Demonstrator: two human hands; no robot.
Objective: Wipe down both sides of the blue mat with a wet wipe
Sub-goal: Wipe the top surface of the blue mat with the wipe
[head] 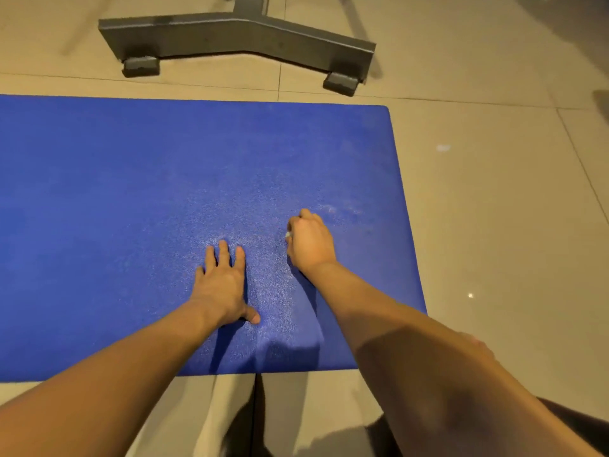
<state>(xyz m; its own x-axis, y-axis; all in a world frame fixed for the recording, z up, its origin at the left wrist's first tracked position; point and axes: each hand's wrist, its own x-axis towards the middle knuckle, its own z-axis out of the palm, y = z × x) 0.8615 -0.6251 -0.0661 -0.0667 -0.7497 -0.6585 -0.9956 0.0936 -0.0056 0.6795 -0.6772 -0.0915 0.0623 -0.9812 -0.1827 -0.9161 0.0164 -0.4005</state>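
Tiled floor (494, 225) under blue mat (131, 192), metal stand (237, 37) beyond. Left hand (224, 285) flat on mat, fingers straight. Right hand (309, 242) curled round wipe (288, 235).

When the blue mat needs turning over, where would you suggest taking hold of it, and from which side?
The blue mat lies flat and thin, so only an edge offers purchase. I would probably pinch its right short edge, coming from the tiled floor on that side: it lies free, while the left hand rests flat mid-mat and the right hand grips the wipe.
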